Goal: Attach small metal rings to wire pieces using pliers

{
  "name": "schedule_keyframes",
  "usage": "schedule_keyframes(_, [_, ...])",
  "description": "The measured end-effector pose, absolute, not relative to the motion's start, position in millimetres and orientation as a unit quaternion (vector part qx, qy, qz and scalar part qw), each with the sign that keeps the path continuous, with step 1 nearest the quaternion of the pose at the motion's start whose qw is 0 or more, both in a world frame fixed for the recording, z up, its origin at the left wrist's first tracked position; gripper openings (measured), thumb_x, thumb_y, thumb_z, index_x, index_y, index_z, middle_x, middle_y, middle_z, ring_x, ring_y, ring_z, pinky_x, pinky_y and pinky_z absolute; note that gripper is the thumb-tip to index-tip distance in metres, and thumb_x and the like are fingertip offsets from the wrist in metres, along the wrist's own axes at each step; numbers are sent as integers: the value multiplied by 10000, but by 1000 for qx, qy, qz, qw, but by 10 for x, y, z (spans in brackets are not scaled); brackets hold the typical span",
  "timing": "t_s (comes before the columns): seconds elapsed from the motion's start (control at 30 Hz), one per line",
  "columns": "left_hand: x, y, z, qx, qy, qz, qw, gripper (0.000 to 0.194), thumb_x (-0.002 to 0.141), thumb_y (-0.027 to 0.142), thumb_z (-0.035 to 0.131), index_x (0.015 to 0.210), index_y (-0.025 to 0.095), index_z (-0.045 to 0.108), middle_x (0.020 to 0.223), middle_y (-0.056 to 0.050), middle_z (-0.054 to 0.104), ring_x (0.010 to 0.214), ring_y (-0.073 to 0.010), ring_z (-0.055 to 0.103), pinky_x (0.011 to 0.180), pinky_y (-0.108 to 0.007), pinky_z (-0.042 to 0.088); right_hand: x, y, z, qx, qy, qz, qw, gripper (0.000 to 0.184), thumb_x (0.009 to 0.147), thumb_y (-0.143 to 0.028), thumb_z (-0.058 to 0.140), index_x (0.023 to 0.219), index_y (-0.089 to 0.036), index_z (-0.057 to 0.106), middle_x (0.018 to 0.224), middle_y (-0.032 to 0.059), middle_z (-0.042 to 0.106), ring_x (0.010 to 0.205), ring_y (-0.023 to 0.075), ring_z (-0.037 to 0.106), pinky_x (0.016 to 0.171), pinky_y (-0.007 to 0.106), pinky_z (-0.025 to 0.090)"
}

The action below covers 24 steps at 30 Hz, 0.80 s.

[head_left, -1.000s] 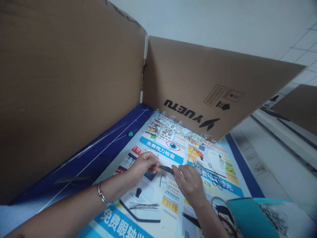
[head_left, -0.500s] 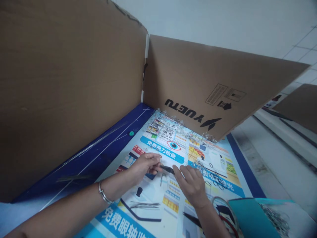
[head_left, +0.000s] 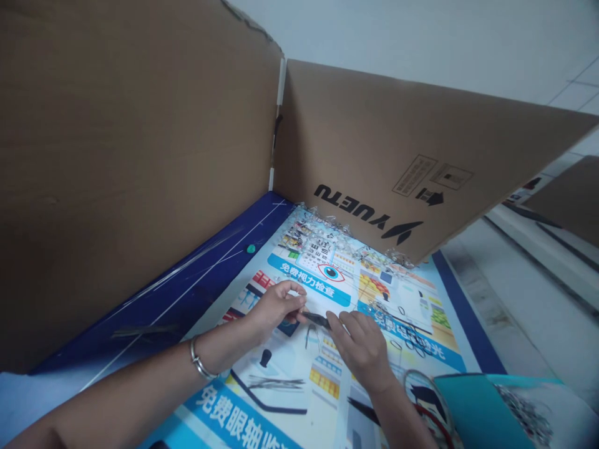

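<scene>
My left hand (head_left: 277,307), with a metal bangle on its wrist, is closed in a pinch on a thin wire (head_left: 307,337); a bent length hangs below the fingertips. My right hand (head_left: 359,343) is wrapped around dark pliers (head_left: 317,320). Their narrow jaws point left and meet the left fingertips; the handles are mostly hidden in the palm. Below the hands, a bundle of thin straight wires (head_left: 276,382) lies on the printed sheet. A dark pointed tool (head_left: 364,410) shows beside my right wrist, partly covered by it.
Tall cardboard panels (head_left: 369,149) wall in the left and far sides. Clear, shiny small pieces (head_left: 327,231) line the far edge. Dark wire loops (head_left: 412,340) lie at right. A teal box (head_left: 486,405) at lower right holds metal bits (head_left: 524,415). More wires (head_left: 145,330) lie at left.
My left index finger has arched higher and the bent wire below the fingertips has shifted its angle. The pliers stay at the left fingertips. The view has shifted slightly.
</scene>
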<state>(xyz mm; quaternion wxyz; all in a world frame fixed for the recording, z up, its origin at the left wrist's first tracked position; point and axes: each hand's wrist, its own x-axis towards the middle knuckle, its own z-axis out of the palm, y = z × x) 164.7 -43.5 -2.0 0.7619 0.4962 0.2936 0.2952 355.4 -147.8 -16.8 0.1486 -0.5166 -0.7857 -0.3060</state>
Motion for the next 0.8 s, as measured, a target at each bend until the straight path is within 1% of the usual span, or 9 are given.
schedule_keyframes(0.13, [1657, -395, -71, 529, 278, 301, 744, 209, 739, 325, 585, 881, 186, 517, 581, 38, 580, 525, -105, 571, 502, -187, 378, 3541, -1471, -150, -519, -790, -285, 159, 256, 813, -169, 523, 1068, -178, 542, 823, 55, 592, 775, 161, 502, 703, 319, 374])
schedule_keyframes(0.23, [1668, -369, -82, 547, 277, 300, 731, 200, 742, 315, 580, 878, 185, 516, 593, 39, 586, 519, -102, 573, 509, -191, 390, 3528, -1472, -112, -527, -795, -260, 147, 243, 811, -197, 533, 1051, -167, 552, 808, 58, 593, 766, 166, 499, 695, 316, 380])
schedule_keyframes(0.43, [1667, -338, -95, 569, 263, 295, 721, 189, 754, 311, 565, 887, 185, 519, 612, 35, 602, 535, -104, 582, 533, -198, 407, 3510, -1474, -39, -539, -800, -216, 151, 216, 822, -208, 515, 1026, -162, 570, 794, 59, 600, 742, 156, 516, 676, 298, 404])
schedule_keyframes(0.63, [1665, -331, -111, 562, 248, 302, 729, 194, 756, 307, 564, 893, 179, 514, 606, 33, 607, 536, -101, 579, 529, -191, 400, 3503, -1461, -61, -533, -802, -188, 191, 178, 832, -211, 501, 978, -165, 592, 799, 59, 634, 765, 154, 566, 691, 283, 443])
schedule_keyframes(0.8, [1662, -338, -98, 556, 248, 301, 734, 194, 756, 292, 565, 898, 170, 513, 585, 33, 600, 542, -99, 579, 545, -192, 405, 3526, -1449, -132, -561, -786, -115, 234, 186, 843, -301, 494, 933, -186, 610, 767, 49, 651, 707, 141, 593, 642, 245, 464])
